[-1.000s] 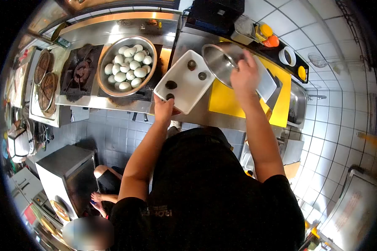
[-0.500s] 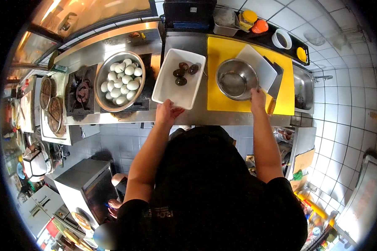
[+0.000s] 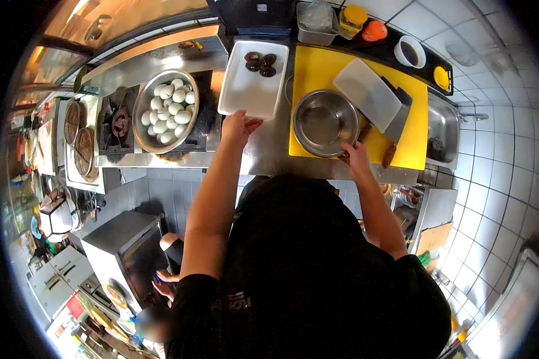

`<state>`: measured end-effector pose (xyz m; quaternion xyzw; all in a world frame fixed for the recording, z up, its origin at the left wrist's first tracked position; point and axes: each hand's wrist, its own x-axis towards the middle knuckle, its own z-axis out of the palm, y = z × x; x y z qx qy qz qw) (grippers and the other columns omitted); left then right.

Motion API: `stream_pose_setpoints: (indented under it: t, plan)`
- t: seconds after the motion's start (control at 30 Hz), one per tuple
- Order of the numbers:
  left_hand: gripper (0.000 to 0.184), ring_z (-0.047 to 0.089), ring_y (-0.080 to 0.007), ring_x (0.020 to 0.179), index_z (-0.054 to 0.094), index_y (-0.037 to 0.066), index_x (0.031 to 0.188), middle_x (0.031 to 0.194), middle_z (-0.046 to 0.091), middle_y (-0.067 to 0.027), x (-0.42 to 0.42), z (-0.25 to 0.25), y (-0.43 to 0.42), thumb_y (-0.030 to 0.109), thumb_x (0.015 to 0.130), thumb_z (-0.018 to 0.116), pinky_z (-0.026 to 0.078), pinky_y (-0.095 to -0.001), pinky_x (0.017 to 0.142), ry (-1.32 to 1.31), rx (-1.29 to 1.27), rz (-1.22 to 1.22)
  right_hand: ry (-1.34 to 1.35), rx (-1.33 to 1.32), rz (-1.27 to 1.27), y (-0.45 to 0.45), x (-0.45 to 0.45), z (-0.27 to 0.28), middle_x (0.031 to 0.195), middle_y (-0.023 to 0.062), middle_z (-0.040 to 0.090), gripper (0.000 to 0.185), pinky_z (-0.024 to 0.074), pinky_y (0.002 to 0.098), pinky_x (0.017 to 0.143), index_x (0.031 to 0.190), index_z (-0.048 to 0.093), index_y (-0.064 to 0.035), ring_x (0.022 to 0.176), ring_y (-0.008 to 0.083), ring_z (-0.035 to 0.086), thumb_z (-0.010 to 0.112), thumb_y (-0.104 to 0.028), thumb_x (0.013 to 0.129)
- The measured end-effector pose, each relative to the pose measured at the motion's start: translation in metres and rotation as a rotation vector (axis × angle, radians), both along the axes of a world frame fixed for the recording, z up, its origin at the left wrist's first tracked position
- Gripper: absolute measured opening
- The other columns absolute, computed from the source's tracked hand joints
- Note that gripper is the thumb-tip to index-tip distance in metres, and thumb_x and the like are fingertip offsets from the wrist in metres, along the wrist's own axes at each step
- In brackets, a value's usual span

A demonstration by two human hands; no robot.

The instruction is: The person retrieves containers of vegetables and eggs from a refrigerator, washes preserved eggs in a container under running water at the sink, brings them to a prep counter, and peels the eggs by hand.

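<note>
The left hand gripped the near edge of a white tray, its thumb side at the rim. The right hand was closed on the near right rim of a steel bowl, its opening facing up. Four dark eggs lay bunched at the far end of the tray, away from the left hand. The bowl was over the near left part of a yellow board on the steel bench; whether its base touched the board could not be told. Beside the bowl, on the board, lay a pale rectangular container and, at its right, a cleaver. Left of the tray, a large metal basin full of whitish eggs sat on the stove. A sink adjoined the board's right side. At lower left, another person's hands showed near a steel cabinet.
</note>
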<state>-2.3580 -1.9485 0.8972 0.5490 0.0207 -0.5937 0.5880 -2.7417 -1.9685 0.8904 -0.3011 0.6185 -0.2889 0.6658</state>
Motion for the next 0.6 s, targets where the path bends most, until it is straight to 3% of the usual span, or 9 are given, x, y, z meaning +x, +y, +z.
stream_pose_setpoints:
  t: [0.2, 0.3, 0.43, 0.6]
  plan:
    - [0.026, 0.068, -0.0345, 0.07, 0.054, -0.009, 0.106, 0.088, 0.064, -0.0212, 0.006, 0.017, -0.006, 0.013, 0.091, 0.051, 0.063, -0.0443, 0.068, -0.168, 0.144, 0.019, 0.029, 0.049, 0.1, -0.004, -0.01, 0.062, 0.094, 0.006, 0.07, 0.023, 0.0552, 0.0341, 0.077, 0.108, 0.069, -0.0033, 0.081, 0.0181, 0.066, 0.066, -0.021, 0.094]
    - [0.027, 0.067, -0.0324, 0.068, 0.055, -0.008, 0.105, 0.086, 0.064, -0.0197, 0.029, 0.012, 0.007, 0.015, 0.091, 0.051, 0.063, -0.0418, 0.065, -0.201, 0.2, -0.059, 0.028, 0.019, 0.12, -0.005, -0.034, 0.044, 0.091, 0.0058, 0.07, 0.024, 0.0535, 0.0324, 0.075, 0.106, 0.07, -0.0014, 0.081, 0.0155, 0.065, 0.066, -0.021, 0.093]
    - [0.03, 0.068, -0.029, 0.066, 0.055, -0.008, 0.109, 0.088, 0.065, -0.0193, 0.04, 0.032, 0.016, 0.016, 0.091, 0.049, 0.062, -0.0396, 0.062, -0.249, 0.213, -0.114, 0.219, -0.003, 0.221, -0.01, -0.066, 0.032, 0.089, 0.0066, 0.069, 0.025, 0.0514, 0.0316, 0.071, 0.103, 0.069, 0.002, 0.078, 0.0141, 0.063, 0.066, -0.02, 0.092]
    - [0.03, 0.069, -0.0343, 0.068, 0.052, -0.009, 0.109, 0.09, 0.065, -0.023, 0.034, 0.03, 0.007, 0.016, 0.093, 0.048, 0.063, -0.0427, 0.063, -0.3, 0.292, -0.021, 0.233, -0.108, 0.273, -0.013, -0.074, 0.029, 0.085, 0.007, 0.068, 0.024, 0.0491, 0.0311, 0.067, 0.102, 0.069, 0.0034, 0.072, 0.0137, 0.061, 0.066, -0.018, 0.091]
